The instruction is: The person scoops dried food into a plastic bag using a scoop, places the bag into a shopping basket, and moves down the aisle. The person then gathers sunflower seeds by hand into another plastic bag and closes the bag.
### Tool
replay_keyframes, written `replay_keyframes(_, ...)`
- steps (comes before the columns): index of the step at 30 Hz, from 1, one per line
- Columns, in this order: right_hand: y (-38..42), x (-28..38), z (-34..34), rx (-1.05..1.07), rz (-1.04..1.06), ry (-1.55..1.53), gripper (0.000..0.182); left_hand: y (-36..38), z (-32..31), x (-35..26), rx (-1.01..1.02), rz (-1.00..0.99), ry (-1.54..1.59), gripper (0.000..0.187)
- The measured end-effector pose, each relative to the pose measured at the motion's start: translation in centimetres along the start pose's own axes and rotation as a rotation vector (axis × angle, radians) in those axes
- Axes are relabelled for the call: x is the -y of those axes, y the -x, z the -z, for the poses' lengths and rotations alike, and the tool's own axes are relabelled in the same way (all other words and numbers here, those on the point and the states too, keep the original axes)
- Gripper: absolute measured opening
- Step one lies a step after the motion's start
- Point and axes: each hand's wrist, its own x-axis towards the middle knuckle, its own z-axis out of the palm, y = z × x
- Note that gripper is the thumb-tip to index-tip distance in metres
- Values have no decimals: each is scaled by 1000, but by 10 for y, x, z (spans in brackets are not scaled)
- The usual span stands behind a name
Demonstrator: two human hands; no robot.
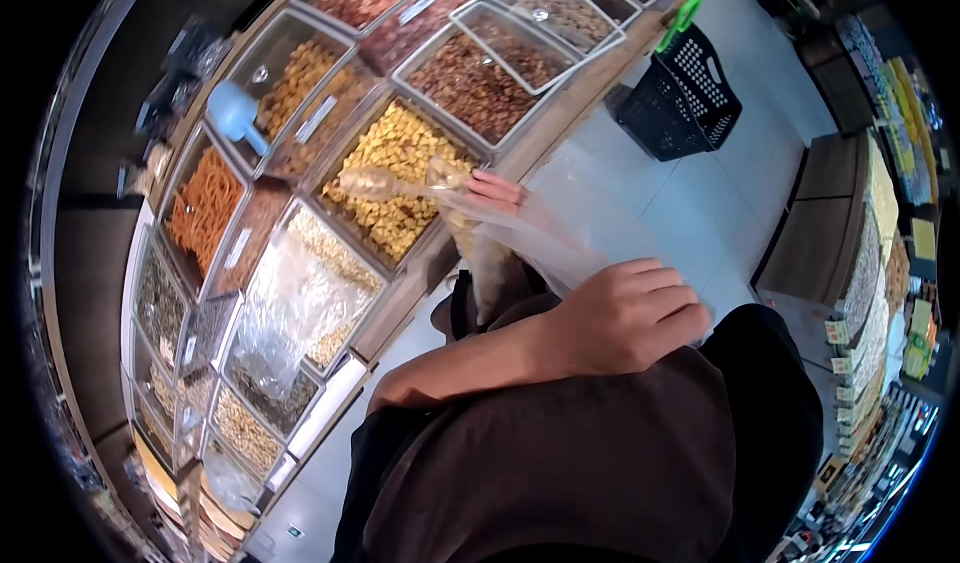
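Note:
A clear plastic bag (560,238) stretches between my two hands. My left hand (640,313) reaches across in front of my body, closed in a fist on the loose, sheer end of the bag. My right hand (497,191) shows only its curled fingers, closed at the bunched part; the rest is behind the plastic. Below those fingers hangs a filled part of the bag (485,263) with tan contents. A bunched, tan-looking end (365,183) sticks out to the left, over a bin of yellow pieces (390,218).
Bins of dried foods run diagonally along the left, including brown pieces (475,83) and orange sticks (205,208). A blue scoop (235,118) lies over one bin. A black basket (685,93) with a green handle stands on the floor. Another display (825,223) is at right.

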Motion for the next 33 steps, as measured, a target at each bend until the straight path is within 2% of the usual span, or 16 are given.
replay_keyframes(4,75,-2,82,-126,-179,-58,51,-31,-59,21,93,-7,188,12)
replay_keyframes(7,122,19,135,-334,25,400,50,-51,-100,46,62,32,262,11)
replay_keyframes(10,166,26,183,-306,76,741,46,-60,-130,81,212,-6,271,22)
replay_keyframes(12,205,43,190,-644,-325,641,46,-74,-143,96,265,128,256,45)
replay_keyframes(13,224,42,193,-815,-506,561,46,-62,-157,119,326,150,318,70)
replay_keyframes(14,238,47,195,-974,-693,471,45,-57,-170,131,346,139,338,70)
replay_keyframes(16,240,64,212,-1269,-936,163,51,-45,-191,159,407,452,220,81)
replay_keyframes(18,248,74,224,-1576,-1076,-82,58,-19,-208,198,576,503,117,94)
replay_keyframes(21,277,64,241,-1555,-1159,27,73,5,-235,251,1051,700,-108,110)
replay_keyframes(22,278,60,248,-1578,-1166,22,73,15,-247,274,1072,691,-94,110)
replay_keyframes(24,271,52,271,-1696,-1133,13,64,23,-274,318,1035,850,346,111)
replay_keyframes(25,267,44,287,-1792,-1098,-52,61,-2,-285,332,1116,965,403,102)
replay_keyframes(26,270,32,302,-1815,-1119,-51,61,-27,-299,349,1164,993,395,101)
replay_keyframes(29,265,18,372,-1917,-1162,-113,53,-67,-342,404,1088,782,413,97)
replay_keyframes(32,256,16,443,-1836,-1076,85,43,-129,-370,446,1172,838,277,93)
replay_keyframes(33,252,23,470,-1855,-1064,97,43,-144,-381,463,1110,811,269,61)
